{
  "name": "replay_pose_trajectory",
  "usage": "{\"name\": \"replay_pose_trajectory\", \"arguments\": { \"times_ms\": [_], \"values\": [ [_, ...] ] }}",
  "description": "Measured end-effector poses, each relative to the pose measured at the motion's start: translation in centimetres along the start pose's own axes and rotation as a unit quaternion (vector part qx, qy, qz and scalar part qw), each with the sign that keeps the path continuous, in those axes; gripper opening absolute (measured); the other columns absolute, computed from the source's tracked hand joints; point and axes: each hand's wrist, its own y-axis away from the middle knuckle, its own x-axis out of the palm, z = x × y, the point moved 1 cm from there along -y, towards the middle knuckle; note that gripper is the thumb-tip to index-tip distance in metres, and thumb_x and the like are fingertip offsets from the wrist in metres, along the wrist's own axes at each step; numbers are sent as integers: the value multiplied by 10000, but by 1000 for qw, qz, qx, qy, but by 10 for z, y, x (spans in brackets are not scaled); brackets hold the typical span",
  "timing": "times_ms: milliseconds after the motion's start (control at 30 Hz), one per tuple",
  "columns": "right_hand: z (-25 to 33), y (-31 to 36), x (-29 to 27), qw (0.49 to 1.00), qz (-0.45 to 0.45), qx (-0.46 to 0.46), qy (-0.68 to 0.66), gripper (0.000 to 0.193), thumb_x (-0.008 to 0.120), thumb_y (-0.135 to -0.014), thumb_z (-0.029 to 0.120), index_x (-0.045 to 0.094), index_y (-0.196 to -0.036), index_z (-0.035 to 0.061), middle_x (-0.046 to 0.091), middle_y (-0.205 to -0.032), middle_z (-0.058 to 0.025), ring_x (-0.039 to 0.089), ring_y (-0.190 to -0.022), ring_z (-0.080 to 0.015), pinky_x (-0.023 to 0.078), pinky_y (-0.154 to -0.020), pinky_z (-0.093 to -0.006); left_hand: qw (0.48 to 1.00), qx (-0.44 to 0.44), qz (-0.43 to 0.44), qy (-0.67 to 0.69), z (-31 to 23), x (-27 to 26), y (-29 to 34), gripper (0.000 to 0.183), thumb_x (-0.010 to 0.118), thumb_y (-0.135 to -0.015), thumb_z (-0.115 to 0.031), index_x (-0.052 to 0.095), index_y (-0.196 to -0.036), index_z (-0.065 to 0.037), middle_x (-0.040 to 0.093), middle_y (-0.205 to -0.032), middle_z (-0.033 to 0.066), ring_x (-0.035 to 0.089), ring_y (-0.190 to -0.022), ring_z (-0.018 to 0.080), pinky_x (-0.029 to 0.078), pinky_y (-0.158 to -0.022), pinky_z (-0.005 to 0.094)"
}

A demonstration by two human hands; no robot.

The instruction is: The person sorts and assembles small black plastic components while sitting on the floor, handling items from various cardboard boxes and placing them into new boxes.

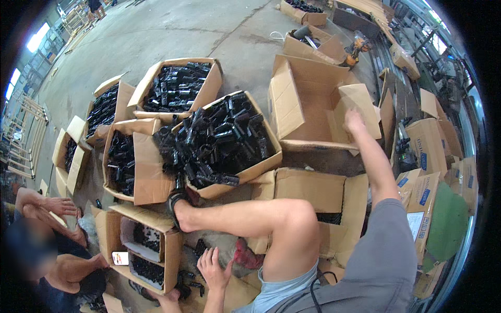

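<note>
My right hand (355,121) reaches forward to a big cardboard box (308,94), its fingers curled at a raised flap (364,104). Bare brown cardboard shows inside that box. Low in front of me, my left hand (214,270) hangs with its fingers apart and nothing in it. Close by are a red object (247,255) and a few black plastic parts (195,288) on the floor. To the left of my bent leg stands a box (169,263) with two inner trays of small black parts.
A heaped box of black tubular parts (224,141) stands ahead, with more filled boxes (177,86) beyond. An open box (308,185) lies by my knee. Cartons (425,146) line the right, near a power drill (357,47). Another person (57,255) sits at the left.
</note>
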Motion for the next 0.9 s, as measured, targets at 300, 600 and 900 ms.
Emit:
{"name": "replay_pose_trajectory", "arguments": {
  "times_ms": [300,600,900],
  "values": [
    [63,-38,108,998,28,-35,-37,604,593,-910,541,716,-1191,21,645,-1306,-209,627,-1207,-348,491,-1013,-451,999,-48,-3,24,11,5,4,728,856,-712,-291,539,-1326,-64,591,-1297,147,526,-1255,356,352,-1066,483],
    [59,-74,124,962,168,43,-210,1277,534,-626,972,509,-1432,-18,445,-1511,-248,399,-1437,-363,325,-1185,-431,994,-94,-11,59,-9,0,16,688,838,-735,-193,542,-1338,-49,597,-1303,176,551,-1221,359,409,-1040,448],
    [76,-71,109,950,152,155,-224,1028,652,-702,852,575,-1403,103,546,-1386,-166,532,-1118,-324,430,-956,-481,985,-117,-35,122,6,-6,27,603,834,-743,-178,586,-1284,-82,637,-1244,158,613,-1129,358,492,-945,433]
  ]
}}
